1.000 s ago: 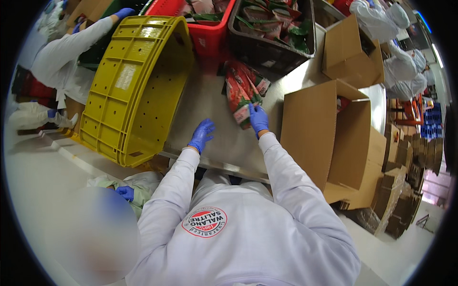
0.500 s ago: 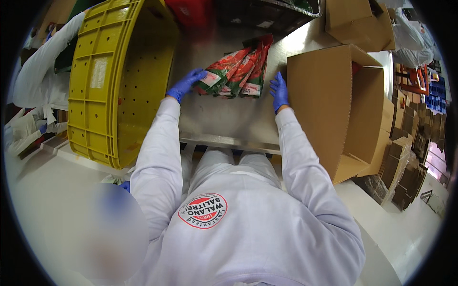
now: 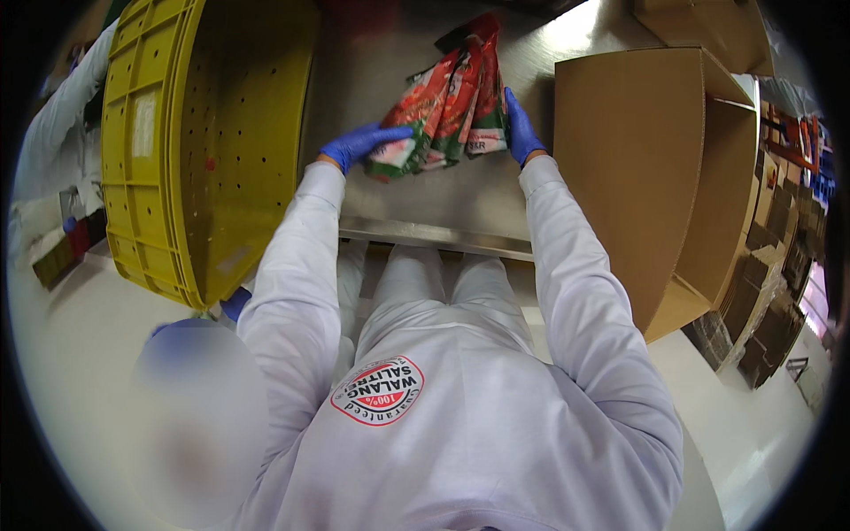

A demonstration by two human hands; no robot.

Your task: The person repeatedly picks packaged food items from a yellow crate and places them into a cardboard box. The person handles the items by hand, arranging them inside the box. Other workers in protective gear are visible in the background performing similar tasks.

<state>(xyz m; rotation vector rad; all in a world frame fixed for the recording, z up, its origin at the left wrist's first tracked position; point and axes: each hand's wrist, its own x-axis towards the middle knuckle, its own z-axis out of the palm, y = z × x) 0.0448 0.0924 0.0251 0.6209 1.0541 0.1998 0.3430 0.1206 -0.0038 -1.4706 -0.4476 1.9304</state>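
Note:
Several red and green pouches (image 3: 447, 102), fanned in an overlapping bunch, are over a steel table (image 3: 425, 208). My left hand (image 3: 361, 142), in a blue glove, grips the lower left of the bunch, its thumb lying across the nearest pouch. On the right side of the bunch, my right hand (image 3: 522, 124), also gloved in blue, is closed against the end pouch, its fingertips partly hidden behind it. The pouches sit between a yellow plastic crate on the left and an open cardboard box on the right.
The yellow crate (image 3: 142, 212) stands on its side; the large box (image 3: 620, 177) has another carton (image 3: 699, 31) behind it. A co-worker's white sleeve (image 3: 66, 115) is at far left, another blue glove (image 3: 235, 305) below the crate. Stacked flattened cardboard (image 3: 770, 327) is at far right.
The bunch has turned and fanned out since the first frame. Since the middle one, my right hand has moved in against it, and hands and pouches sit higher in the picture.

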